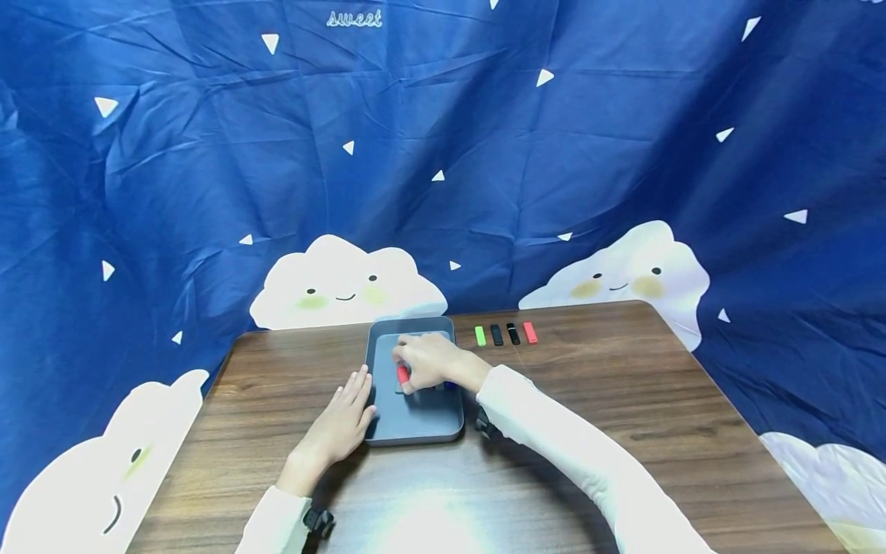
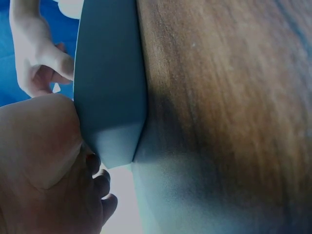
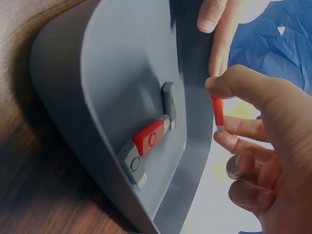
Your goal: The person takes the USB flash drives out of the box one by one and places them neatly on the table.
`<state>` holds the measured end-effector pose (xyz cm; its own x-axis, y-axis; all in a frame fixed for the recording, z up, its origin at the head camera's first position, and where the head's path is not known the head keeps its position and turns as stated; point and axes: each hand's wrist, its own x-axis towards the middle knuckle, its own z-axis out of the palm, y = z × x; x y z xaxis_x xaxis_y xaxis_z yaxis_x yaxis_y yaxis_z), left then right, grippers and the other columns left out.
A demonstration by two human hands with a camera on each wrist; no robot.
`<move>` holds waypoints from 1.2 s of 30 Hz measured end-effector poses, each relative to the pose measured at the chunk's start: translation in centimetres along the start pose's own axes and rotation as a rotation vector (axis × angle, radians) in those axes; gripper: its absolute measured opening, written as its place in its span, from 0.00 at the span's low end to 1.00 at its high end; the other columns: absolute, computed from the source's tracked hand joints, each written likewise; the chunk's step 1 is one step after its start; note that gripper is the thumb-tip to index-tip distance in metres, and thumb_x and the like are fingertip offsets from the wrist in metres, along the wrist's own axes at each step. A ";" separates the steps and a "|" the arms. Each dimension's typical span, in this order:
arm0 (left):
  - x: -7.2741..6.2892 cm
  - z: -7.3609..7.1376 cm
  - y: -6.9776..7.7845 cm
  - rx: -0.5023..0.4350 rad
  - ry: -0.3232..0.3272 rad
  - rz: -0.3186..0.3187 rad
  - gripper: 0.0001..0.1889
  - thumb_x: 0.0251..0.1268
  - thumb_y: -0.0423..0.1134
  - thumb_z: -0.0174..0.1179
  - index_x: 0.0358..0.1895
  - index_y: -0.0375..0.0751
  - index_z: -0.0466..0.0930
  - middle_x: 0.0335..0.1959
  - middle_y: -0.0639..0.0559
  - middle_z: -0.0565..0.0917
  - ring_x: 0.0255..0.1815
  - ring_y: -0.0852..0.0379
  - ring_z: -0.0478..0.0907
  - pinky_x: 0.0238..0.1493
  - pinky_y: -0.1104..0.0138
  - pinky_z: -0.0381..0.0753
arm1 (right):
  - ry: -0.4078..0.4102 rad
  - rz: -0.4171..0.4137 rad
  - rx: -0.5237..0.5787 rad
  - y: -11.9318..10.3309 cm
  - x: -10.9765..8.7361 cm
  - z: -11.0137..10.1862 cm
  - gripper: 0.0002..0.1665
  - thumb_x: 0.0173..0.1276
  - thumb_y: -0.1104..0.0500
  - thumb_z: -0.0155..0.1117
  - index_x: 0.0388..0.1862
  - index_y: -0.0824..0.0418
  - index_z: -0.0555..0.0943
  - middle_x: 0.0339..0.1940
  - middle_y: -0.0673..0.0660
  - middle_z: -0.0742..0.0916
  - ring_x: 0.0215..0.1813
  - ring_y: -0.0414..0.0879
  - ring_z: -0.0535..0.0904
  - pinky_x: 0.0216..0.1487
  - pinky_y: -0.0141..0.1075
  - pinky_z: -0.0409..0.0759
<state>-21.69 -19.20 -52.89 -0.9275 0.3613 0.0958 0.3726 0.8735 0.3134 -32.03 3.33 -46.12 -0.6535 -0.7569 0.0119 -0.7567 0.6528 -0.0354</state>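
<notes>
My right hand (image 1: 429,360) is over a grey tray (image 1: 415,431), pinching a red USB flash drive (image 3: 218,111) between thumb and fingertips. The drive's metal plug points down toward the fingers in the right wrist view. My left hand (image 1: 339,419) lies with extended fingers along the tray's left side, touching the rim. Inside the tray, the right wrist view shows another red USB flash drive (image 3: 150,136) between a grey one (image 3: 132,165) and a darker one (image 3: 168,103). In the head view my right hand hides part of the tray floor.
On the wooden table (image 1: 609,400), right of the tray's far end, a row of small sticks runs from a green one (image 1: 480,336) past two black ones (image 1: 497,335) to a red one (image 1: 530,332). A blue curtain (image 1: 484,154) hangs behind the table.
</notes>
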 end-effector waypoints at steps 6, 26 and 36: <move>0.1 0.3 -0.3 -0.009 0.021 0.021 0.32 0.86 0.41 0.49 0.81 0.23 0.58 0.86 0.30 0.56 0.86 0.28 0.55 0.83 0.35 0.59 | 0.007 -0.002 -0.004 0.6 -0.7 -0.2 0.28 0.60 0.40 0.76 0.58 0.48 0.87 0.53 0.47 0.84 0.36 0.41 0.79 0.39 0.35 0.82; -0.2 -0.5 0.7 -0.004 -0.026 -0.034 0.32 0.88 0.41 0.48 0.82 0.24 0.56 0.87 0.32 0.52 0.88 0.32 0.52 0.86 0.38 0.55 | 0.021 0.060 0.099 2.7 -3.6 -1.2 0.28 0.62 0.40 0.77 0.58 0.49 0.87 0.54 0.47 0.83 0.35 0.43 0.77 0.36 0.37 0.77; -0.2 -0.6 0.7 -0.011 -0.020 -0.031 0.31 0.87 0.40 0.49 0.82 0.24 0.57 0.87 0.32 0.53 0.88 0.32 0.52 0.86 0.38 0.55 | 0.032 0.117 0.144 3.9 -5.1 -1.3 0.30 0.61 0.41 0.77 0.61 0.48 0.86 0.52 0.46 0.83 0.34 0.43 0.77 0.33 0.37 0.77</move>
<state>-21.26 -18.89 -52.15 -0.9380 0.3402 0.0670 0.3428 0.8810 0.3261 -31.68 9.77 -45.03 -0.7386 -0.6734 0.0305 -0.6667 0.7230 -0.1811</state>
